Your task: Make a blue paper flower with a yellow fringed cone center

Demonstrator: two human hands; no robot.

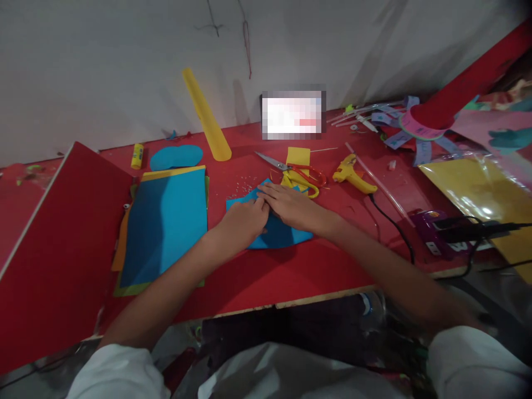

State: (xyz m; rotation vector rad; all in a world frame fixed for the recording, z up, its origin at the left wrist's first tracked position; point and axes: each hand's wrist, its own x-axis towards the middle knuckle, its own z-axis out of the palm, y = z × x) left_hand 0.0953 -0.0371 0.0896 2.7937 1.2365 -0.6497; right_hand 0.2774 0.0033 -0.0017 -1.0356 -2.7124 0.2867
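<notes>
A piece of blue craft paper [282, 235] lies on the red table in front of me, partly folded or bent up, with its middle hidden under my hands. My left hand [248, 219] is closed on its left part, the fingers curled against the paper. From the other side my right hand [288, 206] grips the paper's upper part, its fingers pointing left and meeting my left fingertips. Just beyond the right hand lie scissors with orange handles [293, 168] and a yellow-handled pair [303, 184], by a small yellow paper piece [298, 156].
Blue sheets [170, 221] are stacked left, beside a raised red board [62, 244]. Behind are a glue stick [137, 156], a blue cutout [177, 158] and a yellow paper tube [208, 116]. On the right are a corded glue gun [353, 174] and a purple box [432, 233].
</notes>
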